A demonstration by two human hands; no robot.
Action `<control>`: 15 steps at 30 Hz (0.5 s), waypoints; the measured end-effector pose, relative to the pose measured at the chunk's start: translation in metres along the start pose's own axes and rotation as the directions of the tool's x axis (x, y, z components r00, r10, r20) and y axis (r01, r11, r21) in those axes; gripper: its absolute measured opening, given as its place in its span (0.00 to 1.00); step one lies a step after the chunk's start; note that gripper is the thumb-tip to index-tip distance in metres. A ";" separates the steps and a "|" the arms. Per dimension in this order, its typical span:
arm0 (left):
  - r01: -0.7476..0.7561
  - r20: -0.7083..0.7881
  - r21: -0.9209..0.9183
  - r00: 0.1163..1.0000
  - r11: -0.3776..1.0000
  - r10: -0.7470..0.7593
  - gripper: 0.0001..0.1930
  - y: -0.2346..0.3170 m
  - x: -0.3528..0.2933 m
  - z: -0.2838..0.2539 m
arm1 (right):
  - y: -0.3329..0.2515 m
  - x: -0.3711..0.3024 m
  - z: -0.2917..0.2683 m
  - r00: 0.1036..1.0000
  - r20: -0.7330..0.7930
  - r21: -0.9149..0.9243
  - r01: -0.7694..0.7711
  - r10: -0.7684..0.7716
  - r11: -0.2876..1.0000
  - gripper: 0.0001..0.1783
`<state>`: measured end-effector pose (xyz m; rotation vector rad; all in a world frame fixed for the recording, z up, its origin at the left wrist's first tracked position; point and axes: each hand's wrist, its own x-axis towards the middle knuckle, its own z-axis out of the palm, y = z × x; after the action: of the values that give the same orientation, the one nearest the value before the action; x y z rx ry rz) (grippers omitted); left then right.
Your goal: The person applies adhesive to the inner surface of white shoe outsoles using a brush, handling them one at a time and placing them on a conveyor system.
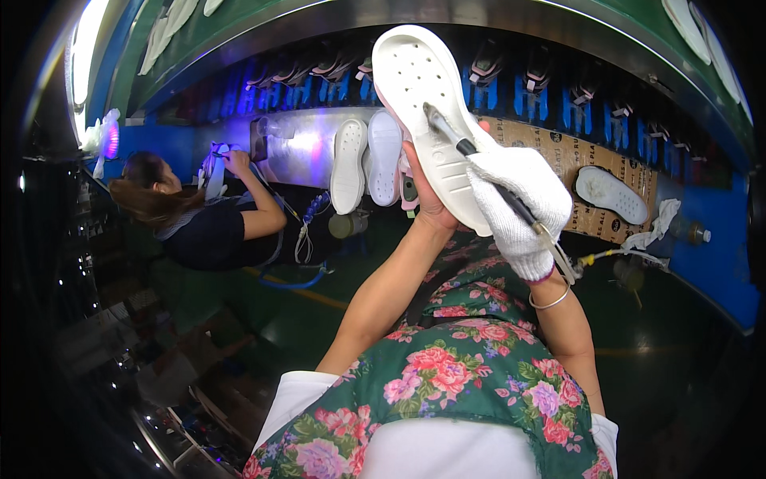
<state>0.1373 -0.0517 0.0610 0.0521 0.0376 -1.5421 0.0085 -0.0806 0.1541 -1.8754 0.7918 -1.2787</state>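
Note:
A white shoe sole point(411, 72), dotted with small holes and ribbed toward its near end, is held up in front of me. My bare left hand point(432, 191) grips it from beneath along its left edge. My right hand point(523, 195), in a white knitted glove, is closed round a dark-handled brush point(465, 147). The brush tip rests against the sole's inner face near its middle. Behind my left hand, a white sole point(349, 164) and a bluish-white sole point(384, 160) lie side by side. Another white sole point(614, 194) lies to the right.
Cardboard point(546, 142) covers the bench on the right, with a bottle point(692, 231) and white cloth point(661, 222) near its end. A metal ledge point(319, 24) curves across the back above blue racks point(574, 108). A co-worker point(215, 215) works at the left.

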 end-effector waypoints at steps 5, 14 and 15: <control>0.168 0.144 0.094 0.973 0.981 -0.180 0.59 -0.004 0.002 -0.006 | -0.005 -0.019 0.012 0.992 0.129 -0.019 0.008 -0.005 1.000 0.17; 0.222 0.178 -0.026 0.961 0.975 -0.214 0.58 0.011 0.013 -0.002 | -0.005 -0.020 0.004 0.977 0.189 -0.040 0.105 -0.095 0.994 0.20; 0.225 0.173 -0.035 0.961 0.974 -0.215 0.57 0.015 0.010 -0.002 | -0.006 -0.018 -0.001 0.966 0.217 0.020 0.142 -0.142 0.990 0.19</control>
<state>0.1528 -0.0616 0.0583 -0.1301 -0.0504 -1.7625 0.0029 -0.0634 0.1502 -2.0578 0.5471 -1.1318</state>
